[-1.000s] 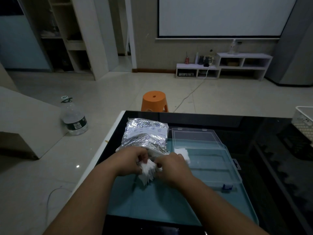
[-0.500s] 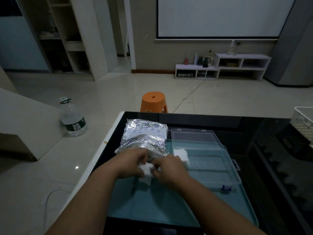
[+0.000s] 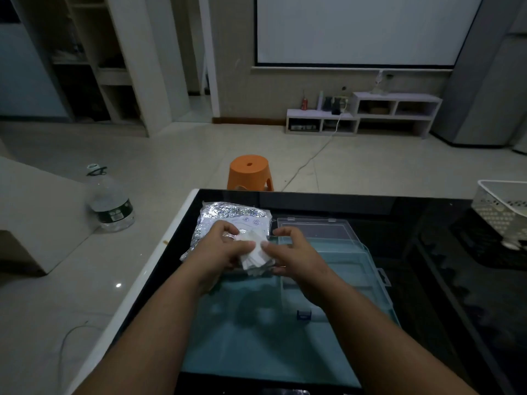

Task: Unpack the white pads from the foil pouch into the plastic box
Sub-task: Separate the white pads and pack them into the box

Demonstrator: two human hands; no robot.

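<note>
Raised since a second ago, the left hand (image 3: 218,250) and right hand (image 3: 295,256) together pinch a stack of white pads (image 3: 254,254) over the left rim of the plastic box (image 3: 348,260) — just beside the foil pouch (image 3: 218,213), near the left edge of the tabletop (image 3: 370,212). The box's right side lies unobstructed.

This is a living room in a home. A big screen (image 3: 353,29) hangs on the far wall, and a low white shelf (image 3: 396,109) with small items stands under it. The floor (image 3: 171,149) has pale tiles. An orange stool (image 3: 250,172) and a large water bottle (image 3: 111,203) stand on it near the black worktop (image 3: 427,252).
</note>
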